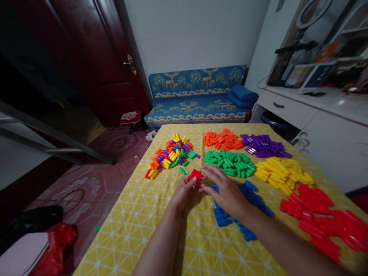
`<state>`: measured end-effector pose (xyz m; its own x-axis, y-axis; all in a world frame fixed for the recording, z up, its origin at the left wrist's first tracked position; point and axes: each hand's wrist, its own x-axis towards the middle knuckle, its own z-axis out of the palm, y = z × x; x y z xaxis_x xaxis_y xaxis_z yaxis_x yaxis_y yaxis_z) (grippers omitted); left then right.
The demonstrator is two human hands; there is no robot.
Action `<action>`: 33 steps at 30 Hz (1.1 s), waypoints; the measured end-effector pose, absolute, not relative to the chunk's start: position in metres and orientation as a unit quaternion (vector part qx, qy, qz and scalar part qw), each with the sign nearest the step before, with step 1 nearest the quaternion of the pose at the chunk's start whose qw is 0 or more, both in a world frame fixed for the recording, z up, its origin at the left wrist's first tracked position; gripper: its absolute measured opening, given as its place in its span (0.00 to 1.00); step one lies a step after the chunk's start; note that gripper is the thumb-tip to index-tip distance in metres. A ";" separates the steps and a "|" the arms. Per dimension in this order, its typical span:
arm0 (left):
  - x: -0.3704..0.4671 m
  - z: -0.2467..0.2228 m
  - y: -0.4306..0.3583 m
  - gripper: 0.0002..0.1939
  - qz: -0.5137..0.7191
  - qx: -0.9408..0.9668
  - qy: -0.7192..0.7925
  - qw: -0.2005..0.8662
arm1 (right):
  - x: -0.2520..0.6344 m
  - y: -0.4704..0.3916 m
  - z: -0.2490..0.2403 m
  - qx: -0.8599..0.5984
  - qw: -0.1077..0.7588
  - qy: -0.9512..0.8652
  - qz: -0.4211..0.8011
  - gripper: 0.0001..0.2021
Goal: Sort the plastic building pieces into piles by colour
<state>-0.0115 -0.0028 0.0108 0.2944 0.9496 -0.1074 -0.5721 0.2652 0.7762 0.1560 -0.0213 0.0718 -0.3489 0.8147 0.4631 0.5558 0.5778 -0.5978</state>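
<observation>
- Your left hand point(185, 189) pinches a small red clump point(196, 174) of plastic, thumb on its near side; exact piece count can't be told.
- Red clump sits around the middle of the scene, over the yellow patterned tabletop point(138, 226), just left of your right fingertips.
- Your right hand point(225, 189) is loosely spread, thumb apart from the fingers, tips right beside the red clump; can't tell if they touch it.
- Your right hand and forearm cover part of the blue pile point(253, 195).
- Far-left of your hands: mixed-colour pile point(174, 155), with orange, yellow, purple, green, blue and red pieces.
- One loose green piece point(182, 171) lies between that mix and your left hand.
- Green pile point(230, 163) is just beyond your right hand; orange pile point(222, 140) is farther, behind the green.
- Purple pile point(264, 146) far right; yellow pile point(283, 174) nearer, then red pile point(319, 207) at near right.
- Beyond the tabletop: blue deer-print sofa point(195, 103) against the wall, dark red door point(94, 57) to its left, white cabinet point(319, 134) on the right.
</observation>
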 end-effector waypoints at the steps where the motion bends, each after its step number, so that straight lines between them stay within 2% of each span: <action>1: -0.009 0.012 -0.006 0.19 0.506 0.333 0.291 0.740 | 0.151 -0.027 0.070 -0.430 0.366 -0.810 0.157 0.27; 4: -0.003 0.015 -0.013 0.21 0.493 0.350 0.274 0.748 | 0.144 -0.035 0.063 -0.451 0.334 -0.817 0.131 0.28; 14: -0.005 0.011 -0.014 0.24 0.441 0.414 0.324 0.727 | 0.151 -0.036 0.055 -0.488 0.319 -0.799 0.149 0.14; 19: -0.005 0.010 -0.012 0.26 0.431 0.444 0.309 0.722 | 0.151 -0.033 0.051 -0.526 0.335 -0.758 0.191 0.15; 24: -0.001 0.006 -0.010 0.30 0.483 0.415 0.336 0.694 | 0.153 -0.027 0.048 -0.546 0.370 -0.713 0.238 0.17; 28: 0.002 0.001 -0.003 0.37 0.522 0.329 0.345 0.707 | 0.166 0.014 0.057 -0.567 0.376 -0.687 0.255 0.17; 33: 0.004 0.004 0.000 0.36 0.544 0.305 0.359 0.694 | 0.192 0.105 0.072 -0.635 0.383 -0.646 0.181 0.16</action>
